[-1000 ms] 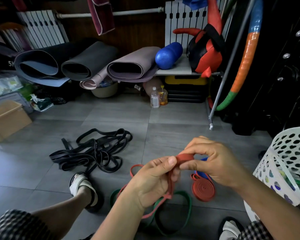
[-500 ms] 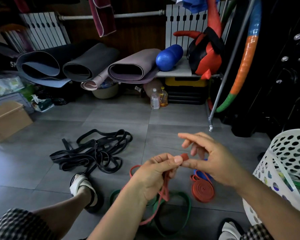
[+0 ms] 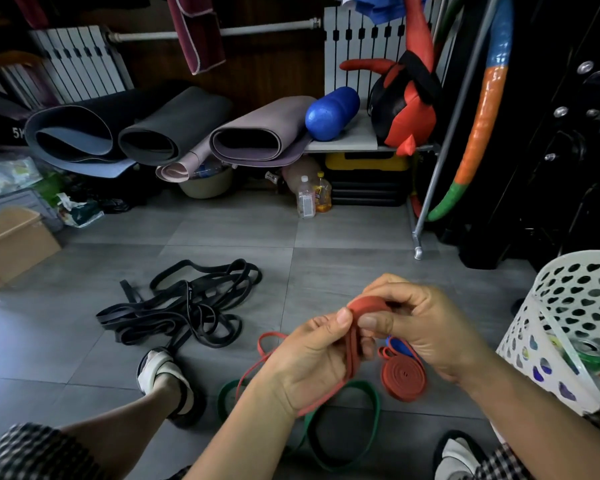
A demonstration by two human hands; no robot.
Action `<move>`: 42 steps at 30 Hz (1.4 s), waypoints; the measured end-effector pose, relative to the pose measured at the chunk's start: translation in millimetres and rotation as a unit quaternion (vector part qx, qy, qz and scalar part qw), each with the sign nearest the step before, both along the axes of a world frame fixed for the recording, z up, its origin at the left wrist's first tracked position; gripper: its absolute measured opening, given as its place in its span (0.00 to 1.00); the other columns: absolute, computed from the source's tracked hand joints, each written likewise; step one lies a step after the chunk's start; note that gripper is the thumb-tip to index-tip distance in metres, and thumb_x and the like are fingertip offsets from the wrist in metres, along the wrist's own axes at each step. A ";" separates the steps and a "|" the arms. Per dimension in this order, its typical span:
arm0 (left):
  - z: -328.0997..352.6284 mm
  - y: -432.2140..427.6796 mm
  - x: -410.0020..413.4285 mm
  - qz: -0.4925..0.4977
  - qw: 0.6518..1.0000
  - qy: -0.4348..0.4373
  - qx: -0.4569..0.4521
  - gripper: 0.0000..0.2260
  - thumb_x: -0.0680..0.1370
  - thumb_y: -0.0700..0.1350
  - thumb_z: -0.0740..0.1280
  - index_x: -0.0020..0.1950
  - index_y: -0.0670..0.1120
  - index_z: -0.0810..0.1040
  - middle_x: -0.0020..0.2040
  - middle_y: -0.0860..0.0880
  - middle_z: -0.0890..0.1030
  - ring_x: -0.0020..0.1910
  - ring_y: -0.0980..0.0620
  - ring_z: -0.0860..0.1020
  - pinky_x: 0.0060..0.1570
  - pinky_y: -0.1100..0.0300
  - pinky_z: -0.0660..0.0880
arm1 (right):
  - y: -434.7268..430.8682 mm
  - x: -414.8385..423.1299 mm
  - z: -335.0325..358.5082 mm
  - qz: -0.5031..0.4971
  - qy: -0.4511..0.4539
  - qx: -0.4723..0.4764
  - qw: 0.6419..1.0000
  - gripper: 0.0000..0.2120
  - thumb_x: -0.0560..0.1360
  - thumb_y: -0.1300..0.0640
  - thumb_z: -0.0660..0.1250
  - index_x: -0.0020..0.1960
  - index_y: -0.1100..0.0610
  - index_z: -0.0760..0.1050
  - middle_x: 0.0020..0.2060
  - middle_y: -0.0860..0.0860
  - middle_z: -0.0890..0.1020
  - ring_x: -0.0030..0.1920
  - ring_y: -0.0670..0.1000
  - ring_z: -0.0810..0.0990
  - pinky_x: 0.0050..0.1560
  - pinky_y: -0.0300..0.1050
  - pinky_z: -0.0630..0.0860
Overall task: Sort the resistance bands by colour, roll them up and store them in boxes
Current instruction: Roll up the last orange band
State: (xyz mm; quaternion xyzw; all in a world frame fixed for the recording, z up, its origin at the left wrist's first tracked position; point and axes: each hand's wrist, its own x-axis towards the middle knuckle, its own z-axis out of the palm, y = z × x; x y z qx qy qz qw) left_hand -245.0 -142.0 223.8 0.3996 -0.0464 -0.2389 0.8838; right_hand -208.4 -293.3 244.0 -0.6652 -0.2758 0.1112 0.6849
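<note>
- The left hand (image 3: pixel 312 362) and right hand (image 3: pixel 420 327) meet in front of the person, both closed on one red band (image 3: pixel 366 304).
- The folded end of the red band arches up between the two thumbs. The left thumb presses on its near side, and the right thumb and curled fingers pinch it from the other side and over the top.
- From that grip the band's strands drop through the left palm, where the left fingers curl round them. They then trail out below the left wrist in a loose loop onto the floor (image 3: pixel 343 271).
- Just beyond the grip and under the right hand, a rolled red band (image 3: pixel 404 375) lies flat on the floor as a tight coil.
- A blue band (image 3: pixel 400 346) shows at the far edge of that coil, mostly hidden by the right hand. It may be rolled too, but that cannot be told.
- Below the grip, towards the person, a green band (image 3: pixel 373 403) lies in open loops on the floor, with the red strand crossing over it.
- Well to the left of the grip and further out, a tangle of black bands (image 3: pixel 187 306) lies in a heap.
- To the right of the right forearm stands a white perforated basket (image 3: pixel 575 306).
- Far off to the left of the grip sits a cardboard box (image 3: pixel 14 244).
</note>
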 end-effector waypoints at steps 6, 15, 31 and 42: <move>11.9 8.4 0.7 0.046 0.994 0.009 0.098 0.14 0.59 0.49 0.80 0.34 0.43 0.80 0.28 0.50 0.76 0.27 0.58 0.73 0.35 0.66 0.71 | -0.1 2.0 0.1 -0.027 -0.038 -0.064 0.997 0.23 0.57 0.32 0.73 0.48 0.41 0.82 0.46 0.41 0.77 0.46 0.52 0.76 0.51 0.42 0.72; 25.8 4.0 7.6 0.065 0.943 -0.037 0.325 0.08 0.69 0.48 0.70 0.34 0.44 0.78 0.27 0.52 0.77 0.27 0.59 0.71 0.32 0.69 0.70 | -8.4 5.8 7.2 -0.092 -0.227 -0.275 0.930 0.12 0.63 0.45 0.72 0.46 0.42 0.78 0.38 0.45 0.77 0.39 0.47 0.77 0.38 0.41 0.73; 18.9 -31.0 -16.2 0.318 0.922 -0.053 0.214 0.07 0.71 0.36 0.69 0.45 0.45 0.84 0.34 0.47 0.82 0.34 0.56 0.78 0.39 0.66 0.76 | 2.9 -6.7 3.8 -0.134 0.111 0.054 0.983 0.15 0.55 0.48 0.76 0.36 0.56 0.82 0.25 0.48 0.78 0.25 0.43 0.71 0.29 0.33 0.70; 25.2 -8.2 -5.9 0.230 0.902 -0.124 0.343 0.10 0.70 0.32 0.71 0.39 0.48 0.82 0.34 0.51 0.84 0.36 0.56 0.81 0.40 0.67 0.76 | -8.0 -6.0 17.1 -0.068 0.026 -0.101 0.992 0.10 0.62 0.49 0.69 0.41 0.50 0.81 0.36 0.52 0.84 0.37 0.50 0.81 0.39 0.46 0.78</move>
